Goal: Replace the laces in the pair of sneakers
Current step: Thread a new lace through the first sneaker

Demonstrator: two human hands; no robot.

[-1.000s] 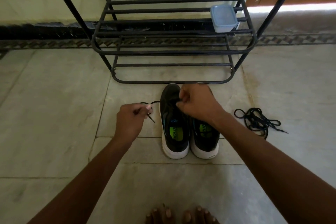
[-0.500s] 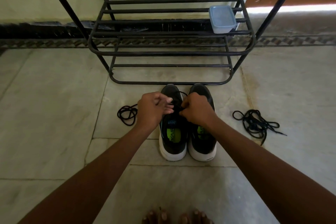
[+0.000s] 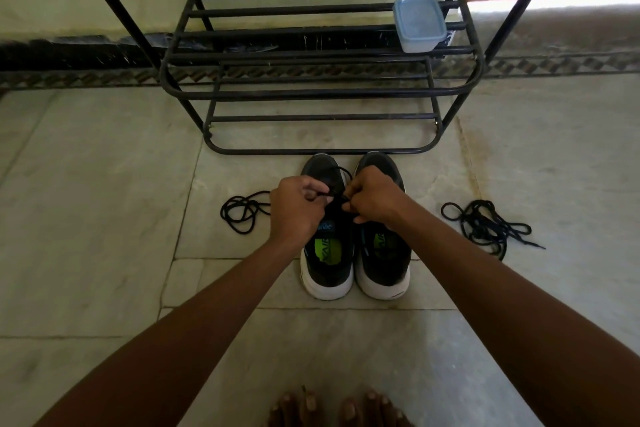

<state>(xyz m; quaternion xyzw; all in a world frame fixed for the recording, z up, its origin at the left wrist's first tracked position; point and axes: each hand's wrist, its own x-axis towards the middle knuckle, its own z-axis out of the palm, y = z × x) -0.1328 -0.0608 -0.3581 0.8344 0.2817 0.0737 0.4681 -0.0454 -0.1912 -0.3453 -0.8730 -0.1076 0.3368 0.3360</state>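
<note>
Both hands pinch a black lace over the left sneaker.

The left hand [image 3: 294, 206] and the right hand [image 3: 372, 199] have their fingers [image 3: 313, 185] curled, pinching the lace [image 3: 334, 196] above the left sneaker [image 3: 327, 253], which stands touching the right sneaker [image 3: 382, 253] on the floor [image 3: 104, 218] just before the shoe rack [image 3: 311, 94]. A loose lace [image 3: 242, 213] lies left of the pair, a tangled lace pile [image 3: 485, 224] to the right. A lidded plastic box [image 3: 419, 24] sits at the rack shelf's right end.

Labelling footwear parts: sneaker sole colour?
White, on both sneakers; the uppers are black. Clearest at the heels in the head view.
</note>
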